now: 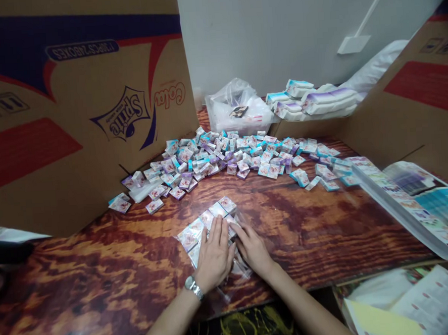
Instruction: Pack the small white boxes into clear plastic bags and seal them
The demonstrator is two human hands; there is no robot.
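A row of small pink-and-white boxes sits inside a clear plastic bag (206, 221) on the dark wooden table (308, 238), near the front edge. My left hand (214, 254), with a wristwatch, lies flat on the bag, fingers stretched over the boxes. My right hand (253, 246) presses on the bag's right side beside it, fingers bent down onto the plastic. A big loose heap of the same small boxes (231, 157) lies farther back across the table.
Large cardboard cartons stand at the left (73, 121) and right (414, 110). A clear bag (239, 111) and stacked white packs (311, 99) sit at the back. Long clear sleeves of boxes (404, 207) lie at the right, papers (425, 302) below.
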